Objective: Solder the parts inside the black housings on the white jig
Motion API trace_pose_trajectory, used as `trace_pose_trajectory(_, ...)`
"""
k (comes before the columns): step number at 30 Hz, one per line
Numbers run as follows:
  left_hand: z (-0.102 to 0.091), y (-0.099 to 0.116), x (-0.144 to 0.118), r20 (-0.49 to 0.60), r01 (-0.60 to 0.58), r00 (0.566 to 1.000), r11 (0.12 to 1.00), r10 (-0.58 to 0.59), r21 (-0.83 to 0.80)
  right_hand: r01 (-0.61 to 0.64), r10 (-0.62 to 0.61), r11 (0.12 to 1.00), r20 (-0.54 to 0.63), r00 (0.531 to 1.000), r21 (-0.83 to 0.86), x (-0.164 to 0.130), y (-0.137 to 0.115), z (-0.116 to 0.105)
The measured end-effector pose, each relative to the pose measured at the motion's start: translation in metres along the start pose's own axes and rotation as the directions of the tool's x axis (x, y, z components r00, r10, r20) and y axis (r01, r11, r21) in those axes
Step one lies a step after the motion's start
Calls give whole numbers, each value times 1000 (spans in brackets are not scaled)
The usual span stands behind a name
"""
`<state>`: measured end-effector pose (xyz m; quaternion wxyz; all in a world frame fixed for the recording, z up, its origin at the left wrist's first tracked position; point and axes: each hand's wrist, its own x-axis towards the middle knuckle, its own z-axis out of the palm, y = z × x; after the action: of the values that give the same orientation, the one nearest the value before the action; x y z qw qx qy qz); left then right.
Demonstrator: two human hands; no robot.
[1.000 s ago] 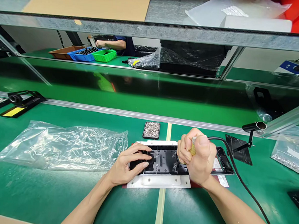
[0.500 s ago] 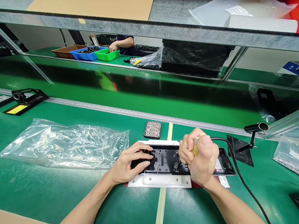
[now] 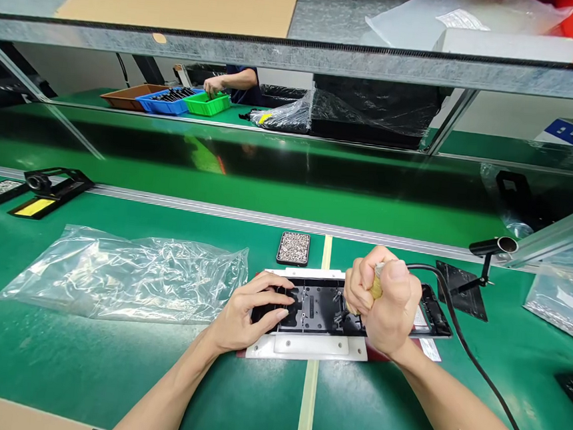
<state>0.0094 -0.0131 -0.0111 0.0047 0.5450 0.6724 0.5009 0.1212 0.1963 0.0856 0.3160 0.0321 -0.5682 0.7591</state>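
A black plastic part [image 3: 319,306] lies in a white fixture [image 3: 305,346] on the green bench. My left hand [image 3: 250,312] presses flat on the part's left end, fingers spread over it. My right hand [image 3: 385,305] is fisted around a corded hand tool [image 3: 375,284] with a yellowish grip, held upright over the part's right half. The tool's tip is hidden behind my fingers. Its black cable [image 3: 461,341] runs off to the right. A small black tray of screws [image 3: 293,248] sits just behind the fixture.
A crumpled clear plastic bag [image 3: 125,274] lies left of the fixture. A black tool stand [image 3: 465,294] and bagged parts [image 3: 563,293] are on the right, a black holder [image 3: 48,184] far left. Across the conveyor, another person's hand [image 3: 212,86] reaches over coloured bins [image 3: 176,101].
My hands have stayed in place on the part and the tool. The person across the conveyor has moved a hand over the green bin.
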Motion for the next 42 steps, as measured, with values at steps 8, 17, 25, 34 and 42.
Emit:
trace_pose_trajectory(8,-1,1,1,3,-6,1000,1000,6,-1,-7,7,1000,-8,1000,8,0,1,1)
trace_pose_trajectory(17,0,1,2,1,-19,1000,1000,19,11,-12,12,1000,-11,1000,4,-1,0,-1)
trace_pose_trajectory(25,0,0,2,-6,-25,1000,1000,25,6,-16,16,1000,-8,1000,-2,1,0,-1)
trace_pose_trajectory(34,0,0,2,-1,-14,1000,1000,14,-7,-26,26,1000,-6,1000,17,1,1,-2)
trace_pose_trajectory(42,-1,0,1,11,-2,1000,1000,3,-19,-15,15,1000,-3,1000,17,0,1,-2)
